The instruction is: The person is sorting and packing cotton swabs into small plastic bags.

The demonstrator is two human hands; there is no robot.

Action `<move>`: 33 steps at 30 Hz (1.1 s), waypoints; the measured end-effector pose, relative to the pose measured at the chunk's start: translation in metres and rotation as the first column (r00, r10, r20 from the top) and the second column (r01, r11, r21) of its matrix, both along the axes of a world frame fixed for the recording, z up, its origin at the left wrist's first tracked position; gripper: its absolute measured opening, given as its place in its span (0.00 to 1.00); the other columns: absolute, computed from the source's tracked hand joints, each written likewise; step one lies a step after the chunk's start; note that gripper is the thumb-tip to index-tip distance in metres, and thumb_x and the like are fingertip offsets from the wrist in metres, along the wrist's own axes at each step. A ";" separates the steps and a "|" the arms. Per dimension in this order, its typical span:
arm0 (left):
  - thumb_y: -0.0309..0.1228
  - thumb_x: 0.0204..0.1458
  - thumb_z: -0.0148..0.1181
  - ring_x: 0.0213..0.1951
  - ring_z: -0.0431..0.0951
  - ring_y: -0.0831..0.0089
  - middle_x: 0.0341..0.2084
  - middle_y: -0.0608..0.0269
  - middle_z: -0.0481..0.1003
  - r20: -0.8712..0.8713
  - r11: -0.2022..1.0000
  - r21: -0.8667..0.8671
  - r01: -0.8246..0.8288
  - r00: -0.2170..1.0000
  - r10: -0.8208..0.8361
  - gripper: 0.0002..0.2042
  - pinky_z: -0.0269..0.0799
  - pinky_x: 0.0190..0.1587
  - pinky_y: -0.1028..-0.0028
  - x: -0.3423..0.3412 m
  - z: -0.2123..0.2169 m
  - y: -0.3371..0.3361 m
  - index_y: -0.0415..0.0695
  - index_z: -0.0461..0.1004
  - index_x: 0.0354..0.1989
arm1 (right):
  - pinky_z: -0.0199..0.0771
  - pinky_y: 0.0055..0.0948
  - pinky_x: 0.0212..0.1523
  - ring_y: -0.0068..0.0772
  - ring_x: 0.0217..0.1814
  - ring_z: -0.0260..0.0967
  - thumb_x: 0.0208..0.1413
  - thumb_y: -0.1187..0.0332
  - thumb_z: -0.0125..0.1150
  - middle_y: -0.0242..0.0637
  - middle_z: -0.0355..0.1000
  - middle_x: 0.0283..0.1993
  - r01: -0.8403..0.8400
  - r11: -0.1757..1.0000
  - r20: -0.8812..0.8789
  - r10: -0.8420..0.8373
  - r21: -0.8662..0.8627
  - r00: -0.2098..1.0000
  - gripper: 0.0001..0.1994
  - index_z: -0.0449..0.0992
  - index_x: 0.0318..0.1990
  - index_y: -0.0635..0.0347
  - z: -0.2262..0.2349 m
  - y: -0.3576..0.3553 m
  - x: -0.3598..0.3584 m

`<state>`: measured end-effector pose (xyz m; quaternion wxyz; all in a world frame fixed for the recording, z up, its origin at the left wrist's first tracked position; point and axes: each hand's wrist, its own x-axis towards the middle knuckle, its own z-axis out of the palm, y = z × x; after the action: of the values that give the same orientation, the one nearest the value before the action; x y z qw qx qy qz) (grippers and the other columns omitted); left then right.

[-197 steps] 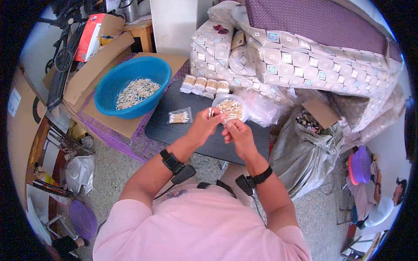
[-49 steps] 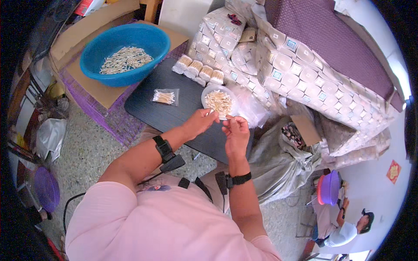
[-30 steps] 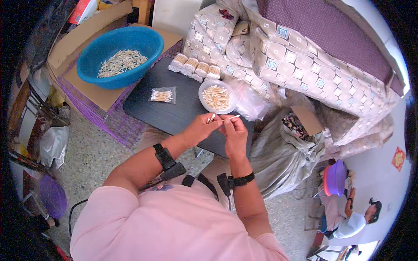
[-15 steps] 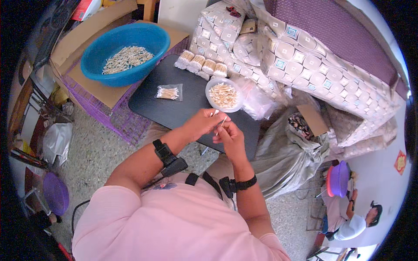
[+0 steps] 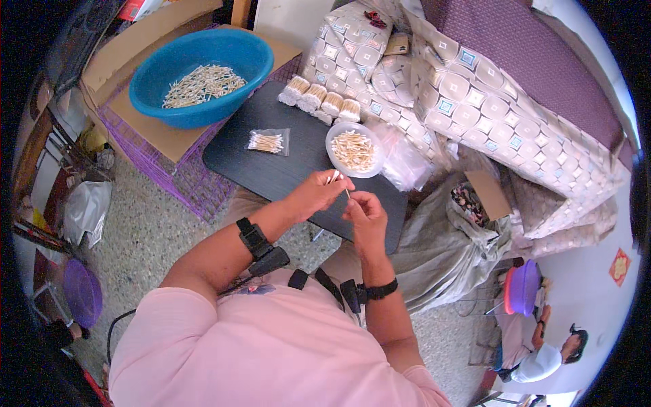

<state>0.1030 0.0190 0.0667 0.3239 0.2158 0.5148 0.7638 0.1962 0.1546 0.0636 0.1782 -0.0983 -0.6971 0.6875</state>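
Note:
Over the near edge of a black table [image 5: 285,178], my left hand [image 5: 317,193] is closed around a few cotton swabs [image 5: 332,177], whose white tips stick up past the fingers. Close on its right, my right hand [image 5: 367,216] pinches one thin swab stick between thumb and fingertips. Just beyond both hands stands a white round bowl [image 5: 329,150] filled with loose cotton swabs [image 5: 354,150]. A small clear bag of swabs [image 5: 267,142] lies to the left on the table. Several bundles of swabs [image 5: 319,99] line the far edge.
A large blue basin [image 5: 146,91] holding many swabs rests on cardboard [image 5: 150,136] over a purple wire rack at left. Clear plastic bags [image 5: 405,159] lie right of the bowl. A patterned cloth-covered seat [image 5: 468,95] stands behind. Another person [image 5: 540,359] sits far right by purple basins.
My right hand has shifted slightly down and right, away from the left fingers. The whole view has also moved a little.

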 end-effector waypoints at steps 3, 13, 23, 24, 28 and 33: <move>0.37 0.61 0.51 0.17 0.56 0.87 0.16 0.76 0.60 0.155 0.996 0.078 0.043 0.986 -0.054 0.10 0.50 0.18 0.83 -0.003 -0.011 0.000 0.44 0.70 0.36 | 0.74 0.20 0.33 0.17 0.33 0.68 0.57 0.75 0.58 0.29 0.70 0.35 0.077 0.997 -0.027 -0.076 0.007 0.997 0.06 0.73 0.41 0.62 0.005 0.005 -0.003; 0.37 0.62 0.50 0.18 0.57 0.86 0.19 0.75 0.62 0.380 0.952 0.302 -0.041 0.922 -0.081 0.10 0.50 0.17 0.83 -0.009 -0.028 0.005 0.43 0.69 0.37 | 0.69 0.19 0.30 0.16 0.29 0.67 0.55 0.73 0.61 0.29 0.73 0.31 -0.050 0.983 0.062 0.040 0.179 0.997 0.06 0.74 0.39 0.62 -0.008 0.008 -0.014; 0.41 0.62 0.49 0.17 0.58 0.86 0.18 0.76 0.62 0.276 0.998 0.053 0.042 0.960 -0.055 0.12 0.51 0.18 0.83 -0.014 -0.042 -0.001 0.45 0.72 0.40 | 0.73 0.19 0.33 0.17 0.31 0.69 0.57 0.75 0.59 0.28 0.72 0.33 0.106 0.992 -0.074 -0.101 0.065 0.992 0.04 0.74 0.39 0.63 -0.009 0.011 -0.028; 0.43 0.63 0.48 0.18 0.59 0.86 0.18 0.76 0.62 0.258 0.997 0.022 0.080 0.963 -0.083 0.14 0.53 0.18 0.83 -0.014 -0.041 -0.002 0.45 0.72 0.40 | 0.74 0.19 0.33 0.18 0.31 0.70 0.56 0.76 0.59 0.29 0.73 0.33 0.112 0.992 -0.086 -0.108 0.054 0.990 0.04 0.74 0.38 0.63 -0.009 0.010 -0.031; 0.45 0.63 0.45 0.18 0.60 0.85 0.19 0.75 0.64 0.124 0.977 -0.099 0.190 0.976 -0.177 0.16 0.55 0.20 0.82 -0.010 -0.035 -0.005 0.46 0.72 0.39 | 0.73 0.19 0.33 0.18 0.31 0.70 0.57 0.76 0.59 0.29 0.73 0.33 0.072 0.997 -0.054 -0.071 0.020 0.996 0.04 0.74 0.38 0.63 -0.012 0.008 -0.031; 0.43 0.63 0.46 0.18 0.60 0.85 0.21 0.75 0.67 0.074 0.926 -0.102 0.363 0.931 -0.356 0.14 0.56 0.21 0.83 -0.012 -0.050 0.003 0.47 0.72 0.36 | 0.71 0.20 0.35 0.18 0.33 0.69 0.57 0.76 0.58 0.28 0.72 0.33 -0.005 1.000 0.030 0.004 0.031 1.000 0.05 0.75 0.41 0.62 -0.022 0.013 -0.032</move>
<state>0.0911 0.0223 0.0166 0.4839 0.2670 0.5005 0.6664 0.1644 0.1671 0.0413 0.1676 -0.1044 -0.7106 0.6753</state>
